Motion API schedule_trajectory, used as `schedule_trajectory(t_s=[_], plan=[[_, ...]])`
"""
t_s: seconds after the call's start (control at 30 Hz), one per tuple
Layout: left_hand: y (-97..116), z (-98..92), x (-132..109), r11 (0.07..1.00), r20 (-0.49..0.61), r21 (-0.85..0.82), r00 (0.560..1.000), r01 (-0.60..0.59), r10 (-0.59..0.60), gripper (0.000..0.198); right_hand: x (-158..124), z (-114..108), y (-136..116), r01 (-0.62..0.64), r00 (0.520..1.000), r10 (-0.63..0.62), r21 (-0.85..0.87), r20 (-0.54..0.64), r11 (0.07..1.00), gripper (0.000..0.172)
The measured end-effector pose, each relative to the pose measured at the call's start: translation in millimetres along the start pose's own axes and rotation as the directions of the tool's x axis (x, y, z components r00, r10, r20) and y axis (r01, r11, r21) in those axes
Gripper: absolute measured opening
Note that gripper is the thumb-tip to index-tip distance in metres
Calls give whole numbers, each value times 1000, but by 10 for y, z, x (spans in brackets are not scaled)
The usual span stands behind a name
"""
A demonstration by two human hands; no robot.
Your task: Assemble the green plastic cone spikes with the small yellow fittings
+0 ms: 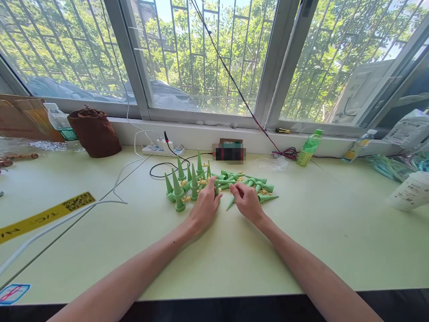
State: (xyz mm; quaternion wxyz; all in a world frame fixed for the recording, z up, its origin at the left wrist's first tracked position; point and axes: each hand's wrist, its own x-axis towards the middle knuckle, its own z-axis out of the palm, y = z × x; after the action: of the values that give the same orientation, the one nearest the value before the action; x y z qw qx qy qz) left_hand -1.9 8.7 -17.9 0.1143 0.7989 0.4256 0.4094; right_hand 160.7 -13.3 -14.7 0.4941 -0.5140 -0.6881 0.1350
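My left hand [205, 203] is closed around a green plastic watering spike [216, 188], whose body shows between thumb and fingers. Close by on the right, my right hand [247, 203] is pinched; whatever small piece lies between its fingertips cannot be made out. Several green spikes with yellow valve pieces stand upright, points up, to the left of my left hand, a tall one [177, 190] among them. Behind and beside my right hand lies a heap of loose green spikes [259, 185] mixed with small yellow valves. One pointed tip [229, 205] shows beneath the right hand.
On the pale green table [187, 264], a white power strip [164, 149] and a dark box [229, 152] sit near the window sill. A brown pouch [95, 132] and white cable [117, 183] are left. A green bottle [309, 148] and white cup [411, 191] stand right.
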Motion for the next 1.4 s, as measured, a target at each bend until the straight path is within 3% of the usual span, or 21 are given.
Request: schedule_trajectory(t_s=[0.3,0.57,0.8,1.17,1.4], plan=[[-1,-24,12,996,12,75,999,-41,41,56,-2,-3,4,-5,1000,5,-5,-5,1000,41],[58,-48,26,988,-7,95,992,-123,124,42,2,-1,14,-10,1000,10,-21,-3,1000,42],[12,-45,47,981,-27,160,993,-109,115,24,6,3,21,-10,1000,10,-15,4,1000,41],[-16,-60,74,967,-17,216,989,-138,145,22,5,14,27,-12,1000,12,-30,6,999,40],[66,-95,60,956,-128,197,962,-215,242,17,5,5,25,-15,1000,15,-11,4,1000,39]])
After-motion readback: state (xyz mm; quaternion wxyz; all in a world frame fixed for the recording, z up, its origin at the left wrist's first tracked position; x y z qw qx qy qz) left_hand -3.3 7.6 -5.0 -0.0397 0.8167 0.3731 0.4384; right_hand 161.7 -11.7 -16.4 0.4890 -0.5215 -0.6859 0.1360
